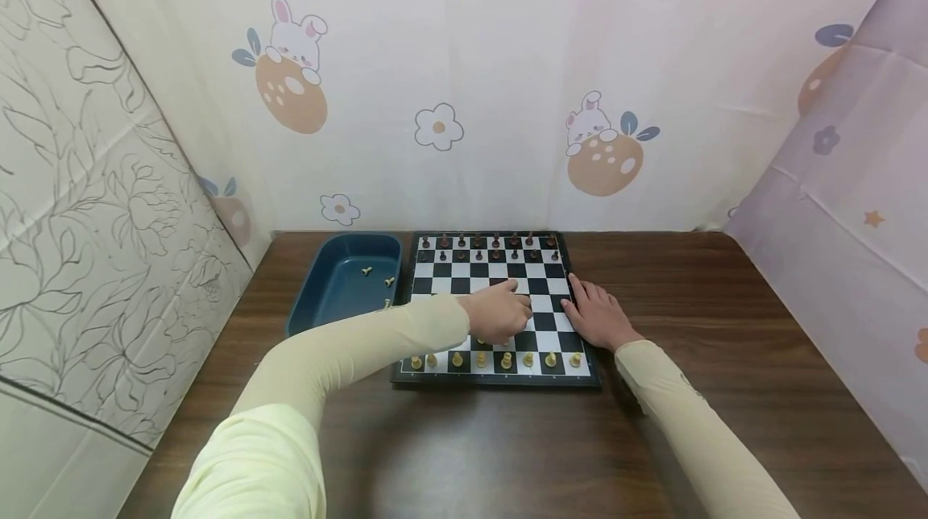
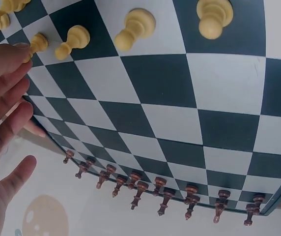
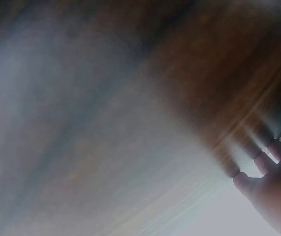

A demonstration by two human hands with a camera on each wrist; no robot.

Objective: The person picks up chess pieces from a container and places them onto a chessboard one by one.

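Note:
A black-and-white chessboard (image 1: 547, 321) lies on the table. My left hand (image 1: 500, 313) reaches over its near half. In the left wrist view, the thumb and index finger pinch a pale yellow pawn (image 2: 38, 43) low over the squares. Several more pale pawns line up beside it, among them one pawn (image 2: 74, 42) right next to the held one. Flat along the board's right edge rests my right hand (image 1: 598, 316), fingers extended onto the rim. The right wrist view is mostly blurred, with only the fingertips (image 3: 263, 164) showing. My left forearm hides part of the board.
Left of the board stands a blue tray (image 1: 319, 281) holding several pale pieces (image 1: 367, 270). Red-brown chess pieces (image 1: 496, 241) fill the two far rows, and pale pieces (image 1: 507, 360) stand along the near row. A patterned curtain (image 1: 464, 60) hangs behind the wooden table (image 1: 667, 285).

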